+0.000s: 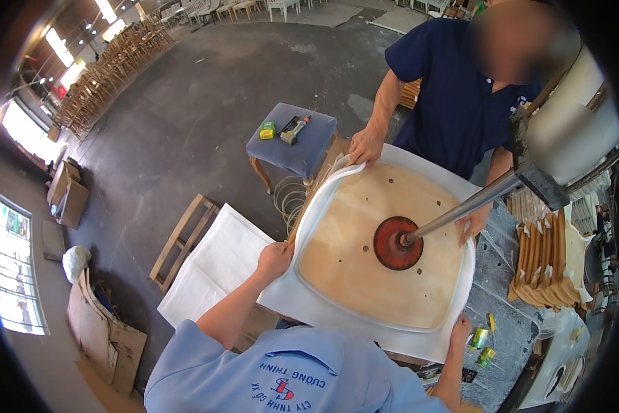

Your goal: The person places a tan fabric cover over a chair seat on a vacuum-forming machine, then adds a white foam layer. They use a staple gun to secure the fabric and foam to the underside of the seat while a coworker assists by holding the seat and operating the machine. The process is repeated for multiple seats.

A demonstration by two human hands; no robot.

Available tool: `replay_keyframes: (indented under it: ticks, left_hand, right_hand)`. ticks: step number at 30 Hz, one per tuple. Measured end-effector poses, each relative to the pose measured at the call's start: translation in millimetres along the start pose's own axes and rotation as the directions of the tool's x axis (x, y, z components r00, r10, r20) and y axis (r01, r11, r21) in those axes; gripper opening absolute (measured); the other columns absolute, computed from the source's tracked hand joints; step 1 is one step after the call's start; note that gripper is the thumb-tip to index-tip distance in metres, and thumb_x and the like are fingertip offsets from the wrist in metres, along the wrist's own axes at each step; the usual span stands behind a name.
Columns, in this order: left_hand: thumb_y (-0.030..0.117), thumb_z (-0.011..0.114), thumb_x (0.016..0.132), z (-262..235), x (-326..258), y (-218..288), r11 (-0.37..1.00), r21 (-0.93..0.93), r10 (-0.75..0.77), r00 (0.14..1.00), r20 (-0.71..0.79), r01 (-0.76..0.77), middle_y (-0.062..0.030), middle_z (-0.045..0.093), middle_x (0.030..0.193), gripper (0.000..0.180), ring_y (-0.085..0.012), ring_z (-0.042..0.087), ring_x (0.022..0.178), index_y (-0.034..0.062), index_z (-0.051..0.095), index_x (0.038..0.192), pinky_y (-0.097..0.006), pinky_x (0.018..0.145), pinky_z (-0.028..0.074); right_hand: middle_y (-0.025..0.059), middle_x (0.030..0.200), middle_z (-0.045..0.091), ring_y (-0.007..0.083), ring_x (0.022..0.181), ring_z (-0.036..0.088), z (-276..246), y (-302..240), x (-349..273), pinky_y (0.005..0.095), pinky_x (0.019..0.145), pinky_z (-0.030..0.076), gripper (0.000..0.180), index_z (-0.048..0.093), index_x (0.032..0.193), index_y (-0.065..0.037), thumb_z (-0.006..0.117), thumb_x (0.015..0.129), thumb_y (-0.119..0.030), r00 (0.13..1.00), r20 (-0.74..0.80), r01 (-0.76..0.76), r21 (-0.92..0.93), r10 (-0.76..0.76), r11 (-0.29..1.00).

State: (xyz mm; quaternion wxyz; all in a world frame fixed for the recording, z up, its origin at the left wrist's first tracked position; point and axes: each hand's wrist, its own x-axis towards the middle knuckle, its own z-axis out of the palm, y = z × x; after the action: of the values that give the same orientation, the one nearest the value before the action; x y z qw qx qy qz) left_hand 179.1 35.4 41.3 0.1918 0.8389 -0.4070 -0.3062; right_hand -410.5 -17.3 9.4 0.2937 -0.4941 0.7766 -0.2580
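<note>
A wooden seat panel (pixel 337 234) with several small holes lies on a larger white padding sheet (pixel 289 294), whose edges stick out around it. A red round press plate (pixel 397 258) on a metal rod (pixel 468 206) rests on the panel's middle. My left hand (pixel 276 260) is closed on the sheet's left edge. At the near right corner, my right hand (pixel 461 332) grips the same sheet's edge; its fingertips are partly hidden. Across from me, a co-worker's hand (pixel 368 144) holds the far left edge, and the co-worker's other hand (pixel 476 221) touches the right edge.
A blue padded stool (pixel 271 153) at the far left carries a staple gun (pixel 296 129) and a small green-yellow box (pixel 267 129). White sheets (pixel 213 268) lie at left. Small boxes (pixel 480 337) sit on the table right of my hand. Stacked wooden parts (pixel 540 258) stand farther right.
</note>
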Motion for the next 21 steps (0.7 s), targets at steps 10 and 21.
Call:
replay_keyframes:
  ticks: [10, 21]
  left_hand:
    - [0.042, 0.061, 0.104, 3.6, 2.0, 0.2, 0.990, -0.078, 0.120, 0.993, -0.019, -0.121, -0.0176, 0.077, 0.085, 0.045, -0.0247, 0.073, 0.076, 0.0012, 0.080, 0.106, -0.041, 0.076, 0.055]
    - [0.033, 0.066, 0.105, 6.4, 5.7, -9.1, 0.958, -0.230, 0.171, 0.985, -0.009, -0.168, -0.0030, 0.054, 0.062, 0.046, -0.0114, 0.046, 0.062, -0.0052, 0.067, 0.078, -0.037, 0.058, 0.041]
  right_hand:
    - [0.0205, 0.082, 0.075, 0.0247, 0.076, 0.069, 8.1, -23.9, -13.3, 0.0414, 0.073, 0.052, 0.049, 0.076, 0.098, 0.006, 0.062, 0.106, -0.041, 0.996, -0.011, 0.094, -0.032, -0.094, 0.995]
    - [0.0236, 0.081, 0.072, 0.0432, 0.078, 0.072, 7.1, -49.4, -22.9, 0.0498, 0.070, 0.053, 0.045, 0.076, 0.086, -0.001, 0.069, 0.099, -0.043, 0.988, -0.005, 0.155, -0.136, -0.157, 0.979]
